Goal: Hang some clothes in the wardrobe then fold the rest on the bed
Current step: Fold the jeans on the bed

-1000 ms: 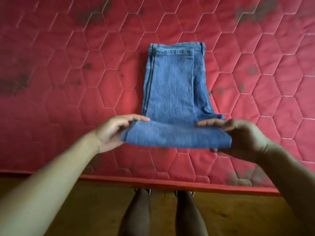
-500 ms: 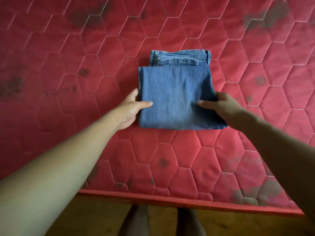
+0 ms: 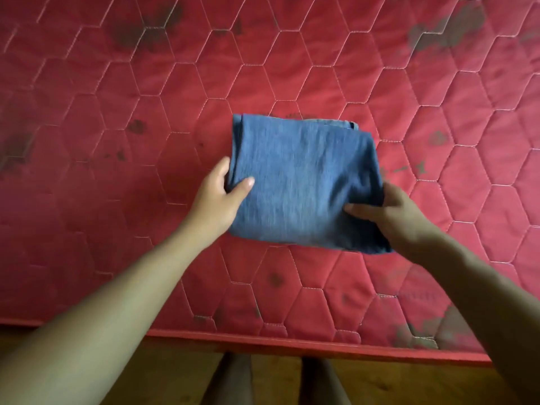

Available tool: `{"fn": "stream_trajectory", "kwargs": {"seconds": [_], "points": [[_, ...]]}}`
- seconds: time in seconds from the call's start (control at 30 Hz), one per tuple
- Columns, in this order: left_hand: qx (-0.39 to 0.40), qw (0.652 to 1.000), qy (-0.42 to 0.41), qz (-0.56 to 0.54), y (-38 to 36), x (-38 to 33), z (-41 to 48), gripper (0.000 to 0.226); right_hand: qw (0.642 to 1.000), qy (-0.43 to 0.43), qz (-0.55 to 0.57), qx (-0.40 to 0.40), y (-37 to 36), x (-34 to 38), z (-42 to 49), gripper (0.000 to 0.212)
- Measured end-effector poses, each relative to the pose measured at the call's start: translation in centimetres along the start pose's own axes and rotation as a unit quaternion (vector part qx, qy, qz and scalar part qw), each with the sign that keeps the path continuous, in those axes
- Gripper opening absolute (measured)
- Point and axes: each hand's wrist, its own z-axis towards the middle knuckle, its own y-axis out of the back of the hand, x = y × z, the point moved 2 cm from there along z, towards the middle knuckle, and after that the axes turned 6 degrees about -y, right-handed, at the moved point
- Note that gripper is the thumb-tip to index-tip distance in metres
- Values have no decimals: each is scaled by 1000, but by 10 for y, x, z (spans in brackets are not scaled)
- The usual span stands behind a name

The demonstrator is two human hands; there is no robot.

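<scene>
Jeans [image 3: 304, 182] now doubled into a compact square on the bed [image 3: 117, 112], waistband nearly covered, left hand [image 3: 217, 200] and right hand [image 3: 391, 211] both pinching its edges; fold looks about done.

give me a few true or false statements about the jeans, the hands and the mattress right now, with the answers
1. The jeans are folded into a compact block. True.
2. The left hand rests flat on the mattress, clear of the jeans. False: it grips the jeans' left edge, thumb on top.
3. The right hand holds the jeans' right side, thumb on top. True.
4. The mattress is blue and smooth. False: it is red, quilted in hexagons.
</scene>
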Motion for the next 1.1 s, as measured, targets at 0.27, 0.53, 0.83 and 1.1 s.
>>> {"fn": "stream_trajectory", "kwargs": {"seconds": [0.27,0.53,0.83,1.1], "points": [[-70,887,-167,424,-44,6,6,71,808,243,-471,-256,-43,-7,19,72],[90,812,-178,549,-66,62,8,70,765,220,-588,-144,-72,-60,46,81],[32,781,-231,580,-69,22,117,65,757,233,-570,-221,-52,25,133,73],[89,759,-221,606,-59,6,108,67,754,228,-581,-206,-54,22,113,73]]}}
